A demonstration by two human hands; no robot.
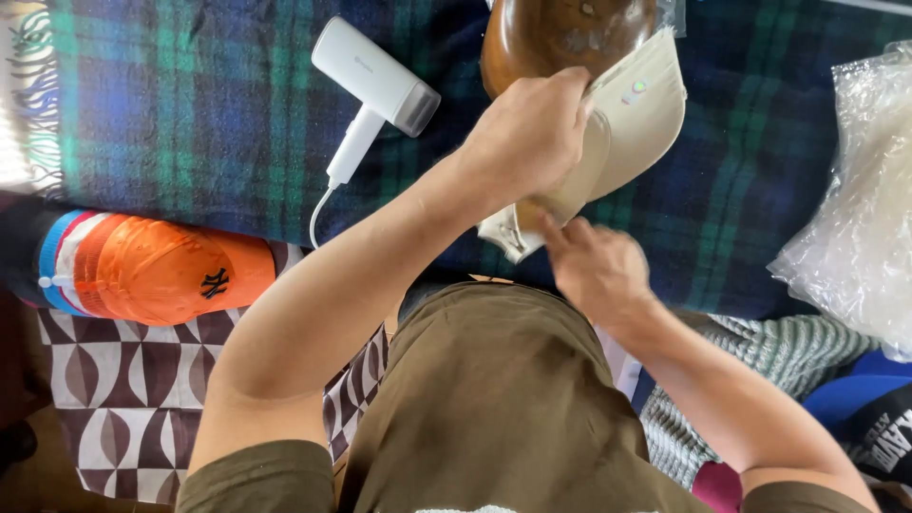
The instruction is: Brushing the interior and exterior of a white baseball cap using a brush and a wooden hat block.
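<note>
1. Olive-brown clothing (494,408) on the person's own torso is filling the lower middle of the view, nearest the lens, with both bare forearms reaching up and away from it.
2. Fingers of the left hand (527,133) are curling together over the top of a cream baseball cap (636,114), clamping it where the crown meets the rounded wooden form (560,33) beneath it.
3. Fingers of the right hand (594,266) are pinching the cap's lower rear edge, the forefinger lying along the fabric and the rest folding in toward the palm.
4. That cap is sitting tilted over the wooden form at top centre, its stiff pale brim angling up to the right; a small green and pink mark is showing on the fabric near the brim.
5. Under the hands, a blue-and-green tartan blanket (190,114) is spreading across the upper view, its fringed edge running down the far left.
6. Left of the hands, well apart, a white handheld steamer (375,85) is lying on the blanket with its cord trailing toward the near edge; open blanket is lying between it and the left hand.
7. Lower left, an orange cap (161,266) is resting at the blanket's near edge, above a brown-and-white patterned cloth (114,399).
8. Crinkled clear plastic bags (864,190) are crowding the right edge, narrowing the room on that side.
</note>
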